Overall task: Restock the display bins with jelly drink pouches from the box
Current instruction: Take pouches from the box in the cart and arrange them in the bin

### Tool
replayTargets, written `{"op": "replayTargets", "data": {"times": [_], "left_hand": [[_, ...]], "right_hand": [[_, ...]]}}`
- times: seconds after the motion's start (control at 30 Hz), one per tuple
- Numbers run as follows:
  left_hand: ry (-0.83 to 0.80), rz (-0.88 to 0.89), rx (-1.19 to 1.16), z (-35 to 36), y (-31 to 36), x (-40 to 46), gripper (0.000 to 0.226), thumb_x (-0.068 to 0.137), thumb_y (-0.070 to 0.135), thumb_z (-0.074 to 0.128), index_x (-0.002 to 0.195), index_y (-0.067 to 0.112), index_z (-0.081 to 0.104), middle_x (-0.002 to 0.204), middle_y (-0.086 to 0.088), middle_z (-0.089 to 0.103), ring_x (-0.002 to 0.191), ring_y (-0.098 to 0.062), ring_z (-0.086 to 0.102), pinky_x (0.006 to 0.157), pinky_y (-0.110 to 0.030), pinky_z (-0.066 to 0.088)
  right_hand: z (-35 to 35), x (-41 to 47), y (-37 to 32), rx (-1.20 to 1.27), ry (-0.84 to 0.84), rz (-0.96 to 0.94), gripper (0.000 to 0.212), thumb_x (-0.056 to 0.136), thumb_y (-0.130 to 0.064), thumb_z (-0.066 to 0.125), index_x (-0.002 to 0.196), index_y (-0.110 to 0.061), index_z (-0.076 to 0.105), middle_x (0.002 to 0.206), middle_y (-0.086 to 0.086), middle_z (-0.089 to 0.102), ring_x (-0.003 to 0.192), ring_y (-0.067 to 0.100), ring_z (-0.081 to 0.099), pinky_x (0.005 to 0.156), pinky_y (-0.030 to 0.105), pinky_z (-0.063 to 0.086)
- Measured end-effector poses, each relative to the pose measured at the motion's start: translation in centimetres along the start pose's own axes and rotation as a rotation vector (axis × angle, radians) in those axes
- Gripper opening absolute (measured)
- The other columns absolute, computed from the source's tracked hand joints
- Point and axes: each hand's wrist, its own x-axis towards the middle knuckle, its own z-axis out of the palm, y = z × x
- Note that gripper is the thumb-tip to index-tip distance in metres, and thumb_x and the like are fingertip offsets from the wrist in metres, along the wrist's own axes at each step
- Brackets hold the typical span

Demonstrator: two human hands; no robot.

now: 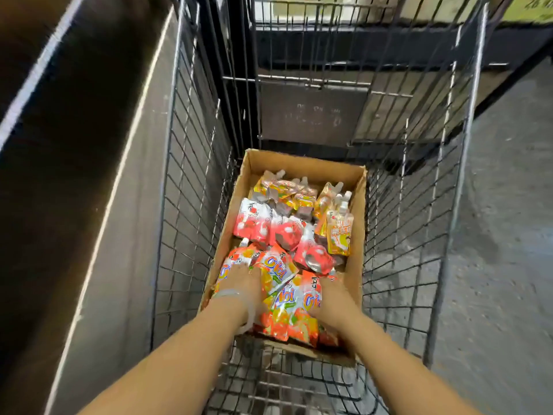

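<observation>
An open cardboard box (pixel 302 164) lies in a wire shopping cart (pixel 191 205) and holds several jelly drink pouches. Orange pouches (pixel 284 310) fill its near end, red and white ones (pixel 287 232) the middle, yellow ones (pixel 339 235) the far right. Both of my hands reach down into the near end. My left hand (pixel 242 283) presses among the orange pouches on the left, fingers buried between them. My right hand (pixel 335 298) rests against the orange pouches on the right. Whether either hand has closed around a pouch is hidden.
A dark panel with pale edges (pixel 89 175) runs along the cart's left side. A folded child-seat flap (pixel 314 112) closes the cart's far end. Grey concrete floor (pixel 508 235) lies to the right. No display bin is in view.
</observation>
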Motion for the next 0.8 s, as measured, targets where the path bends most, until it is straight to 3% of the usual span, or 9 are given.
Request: {"op": "replayTargets", "data": {"times": [0.1, 0.17, 0.3, 0.4, 0.53, 0.63, 0.7, 0.8], "left_hand": [[0.053, 0.016, -0.035, 0.8, 0.1, 3.4, 0.073, 0.091, 0.042, 0.054, 0.147, 0.009, 0.021, 0.153, -0.016, 0.022, 0.143, -0.03, 0.021, 0.116, -0.035, 0.021], [0.088, 0.033, -0.045, 1.1, 0.5, 5.2, 0.067, 0.093, 0.042, 0.05, 0.144, 0.007, 0.025, 0.15, -0.015, 0.03, 0.141, -0.029, 0.025, 0.115, -0.034, 0.023], [0.084, 0.039, 0.121, 2.1, 1.4, 6.4, 0.065, 0.091, 0.028, 0.054, 0.143, 0.002, 0.024, 0.145, -0.015, 0.033, 0.136, -0.031, 0.028, 0.112, -0.035, 0.025], [0.036, 0.018, 0.206, 3.1, 2.0, 5.9, 0.072, 0.085, 0.021, 0.058, 0.144, 0.0, 0.022, 0.146, -0.017, 0.029, 0.135, -0.034, 0.028, 0.11, -0.04, 0.03], [-0.106, -0.165, -0.108, 4.3, 2.7, 4.6, 0.073, 0.082, 0.024, 0.066, 0.14, 0.004, 0.026, 0.141, -0.014, 0.032, 0.135, -0.028, 0.032, 0.11, -0.031, 0.031], [-0.185, -0.276, -0.324, 5.3, 2.8, 3.6, 0.08, 0.077, 0.023, 0.072, 0.14, 0.006, 0.026, 0.139, -0.011, 0.039, 0.134, -0.024, 0.039, 0.107, -0.029, 0.036], [-0.183, -0.322, -0.398, 5.3, 2.7, 3.5, 0.07, 0.074, 0.02, 0.074, 0.132, 0.006, 0.037, 0.131, -0.01, 0.049, 0.124, -0.025, 0.05, 0.1, -0.032, 0.045], [-0.227, -0.37, -0.484, 4.6, 2.4, 4.1, 0.061, 0.076, 0.014, 0.071, 0.127, 0.0, 0.04, 0.116, -0.011, 0.06, 0.111, -0.027, 0.061, 0.085, -0.031, 0.052]], "right_hand": [[2.1, 2.0, 1.2, 0.202, -0.003, 0.177, 0.082, 0.082, -0.038, 0.066, 0.146, -0.01, 0.022, 0.144, 0.014, 0.04, 0.134, 0.032, 0.039, 0.107, 0.037, 0.038], [3.2, 3.1, 1.7, 0.342, 0.021, 0.289, 0.087, 0.086, -0.042, 0.062, 0.148, -0.004, 0.012, 0.15, 0.017, 0.032, 0.138, 0.032, 0.034, 0.11, 0.036, 0.034], [4.2, 5.1, 1.3, 0.64, 0.067, 0.452, 0.085, 0.091, -0.048, 0.053, 0.147, 0.002, 0.014, 0.151, 0.022, 0.028, 0.139, 0.035, 0.031, 0.112, 0.037, 0.028], [4.8, 5.3, 0.7, 0.6, 0.097, 0.511, 0.077, 0.093, -0.049, 0.046, 0.148, -0.002, 0.019, 0.148, 0.024, 0.032, 0.135, 0.039, 0.036, 0.111, 0.041, 0.032], [5.5, 4.3, 1.1, 0.535, 0.166, 0.519, 0.046, 0.099, -0.03, 0.038, 0.139, -0.008, 0.037, 0.137, 0.021, 0.048, 0.124, 0.039, 0.047, 0.1, 0.039, 0.039], [5.5, 4.1, 1.8, 0.516, 0.221, 0.534, 0.03, 0.096, -0.013, 0.041, 0.12, -0.001, 0.054, 0.124, 0.022, 0.058, 0.115, 0.038, 0.054, 0.089, 0.036, 0.044], [5.1, 4.4, 1.8, 0.481, 0.181, 0.518, 0.029, 0.095, -0.014, 0.044, 0.116, 0.001, 0.058, 0.123, 0.022, 0.057, 0.116, 0.037, 0.053, 0.09, 0.035, 0.045], [5.0, 4.9, 1.3, 0.476, 0.12, 0.546, 0.04, 0.095, -0.029, 0.05, 0.124, -0.003, 0.052, 0.132, 0.02, 0.041, 0.121, 0.04, 0.045, 0.098, 0.037, 0.04]]}}
